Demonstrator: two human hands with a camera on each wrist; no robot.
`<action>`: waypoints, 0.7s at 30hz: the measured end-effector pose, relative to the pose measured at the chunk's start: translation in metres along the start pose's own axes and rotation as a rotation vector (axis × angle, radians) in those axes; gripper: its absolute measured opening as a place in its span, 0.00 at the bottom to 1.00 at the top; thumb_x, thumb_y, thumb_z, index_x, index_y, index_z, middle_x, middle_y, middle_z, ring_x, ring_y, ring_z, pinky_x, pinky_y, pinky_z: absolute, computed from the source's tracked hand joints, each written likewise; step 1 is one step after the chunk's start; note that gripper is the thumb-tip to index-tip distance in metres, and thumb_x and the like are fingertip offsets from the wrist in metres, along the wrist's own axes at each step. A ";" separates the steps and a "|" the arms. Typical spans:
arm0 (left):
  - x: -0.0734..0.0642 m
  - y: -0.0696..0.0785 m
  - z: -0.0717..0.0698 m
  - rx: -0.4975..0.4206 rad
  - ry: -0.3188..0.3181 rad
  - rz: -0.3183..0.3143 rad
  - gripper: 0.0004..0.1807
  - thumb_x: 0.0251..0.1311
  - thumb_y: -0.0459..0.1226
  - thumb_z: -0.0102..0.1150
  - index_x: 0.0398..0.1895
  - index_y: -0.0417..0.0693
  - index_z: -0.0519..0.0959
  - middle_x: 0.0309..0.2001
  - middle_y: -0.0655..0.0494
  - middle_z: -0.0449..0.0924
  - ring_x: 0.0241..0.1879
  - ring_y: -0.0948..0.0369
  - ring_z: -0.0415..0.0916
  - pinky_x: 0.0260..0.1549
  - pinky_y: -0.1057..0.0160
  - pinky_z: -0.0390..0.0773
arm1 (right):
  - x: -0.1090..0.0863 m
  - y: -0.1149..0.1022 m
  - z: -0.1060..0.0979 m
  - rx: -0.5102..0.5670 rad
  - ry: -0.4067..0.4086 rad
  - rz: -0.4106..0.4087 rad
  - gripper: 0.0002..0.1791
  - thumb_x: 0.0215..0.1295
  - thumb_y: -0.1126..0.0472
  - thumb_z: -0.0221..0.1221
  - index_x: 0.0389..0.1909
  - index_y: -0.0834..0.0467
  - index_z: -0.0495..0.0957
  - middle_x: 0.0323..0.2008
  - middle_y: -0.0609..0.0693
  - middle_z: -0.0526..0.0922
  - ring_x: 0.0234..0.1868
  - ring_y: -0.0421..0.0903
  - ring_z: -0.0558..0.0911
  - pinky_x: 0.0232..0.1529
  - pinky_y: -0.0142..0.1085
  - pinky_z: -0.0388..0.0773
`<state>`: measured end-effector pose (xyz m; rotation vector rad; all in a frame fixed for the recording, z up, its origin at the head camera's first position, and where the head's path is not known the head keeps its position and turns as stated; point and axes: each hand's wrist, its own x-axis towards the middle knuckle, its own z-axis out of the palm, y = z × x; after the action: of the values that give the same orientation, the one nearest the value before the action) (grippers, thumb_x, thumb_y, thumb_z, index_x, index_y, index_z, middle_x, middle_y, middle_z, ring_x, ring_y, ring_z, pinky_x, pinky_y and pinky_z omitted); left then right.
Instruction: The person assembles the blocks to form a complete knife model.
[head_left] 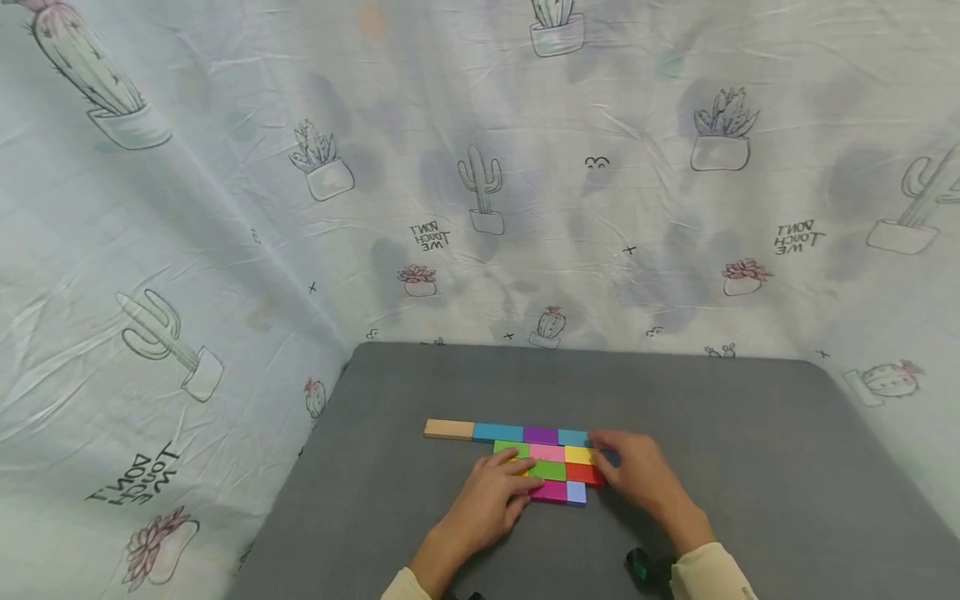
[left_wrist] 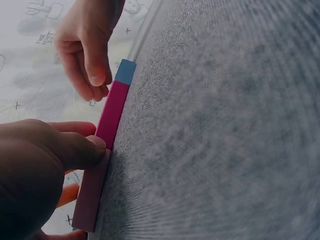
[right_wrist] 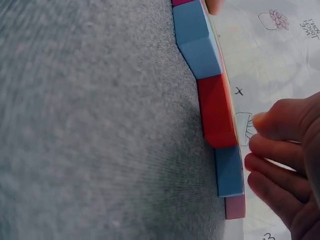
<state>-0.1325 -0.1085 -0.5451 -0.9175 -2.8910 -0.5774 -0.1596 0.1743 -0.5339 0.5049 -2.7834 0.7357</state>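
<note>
Flat coloured blocks lie side by side in staggered rows, with a tan block (head_left: 448, 429) at the left end of the far row and a purple block (head_left: 541, 436) further along it. My left hand (head_left: 486, 504) rests on the left part of the rows, fingers spread. Its thumb touches the near side by a magenta block (left_wrist: 112, 112). At the right end my right hand (head_left: 641, 471) is beside a yellow block (head_left: 579, 455) and a red block (head_left: 583, 474); its fingers are loosely bent, with nothing seen between them. The left hand hides some blocks.
The blocks lie on a grey table (head_left: 750, 458) with rounded far corners. A cactus-print cloth (head_left: 637, 208) hangs behind and at the sides. Close to the right forearm is a small dark object (head_left: 637, 565) with a green part.
</note>
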 end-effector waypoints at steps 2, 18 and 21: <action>0.000 0.001 -0.001 -0.001 0.000 -0.004 0.19 0.73 0.41 0.71 0.64 0.66 0.89 0.72 0.62 0.83 0.78 0.50 0.72 0.73 0.34 0.75 | 0.000 0.000 0.000 -0.005 0.026 -0.010 0.15 0.67 0.64 0.74 0.54 0.62 0.91 0.46 0.53 0.94 0.49 0.54 0.92 0.54 0.56 0.90; -0.020 -0.076 -0.109 0.083 0.419 -0.021 0.21 0.70 0.37 0.74 0.64 0.46 0.87 0.67 0.45 0.85 0.70 0.40 0.78 0.68 0.33 0.78 | -0.007 0.025 -0.084 -0.139 0.209 -0.153 0.20 0.61 0.67 0.77 0.55 0.61 0.90 0.49 0.59 0.93 0.49 0.61 0.92 0.48 0.63 0.88; -0.026 -0.095 -0.158 0.121 0.520 -0.024 0.21 0.69 0.34 0.73 0.64 0.41 0.86 0.66 0.40 0.85 0.69 0.37 0.79 0.67 0.32 0.78 | -0.005 0.030 -0.116 -0.189 0.302 -0.191 0.22 0.57 0.65 0.77 0.55 0.60 0.89 0.51 0.60 0.92 0.50 0.63 0.91 0.47 0.65 0.86</action>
<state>-0.1751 -0.2522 -0.4342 -0.6040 -2.4387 -0.5382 -0.1527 0.2589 -0.4495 0.5608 -2.4510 0.4582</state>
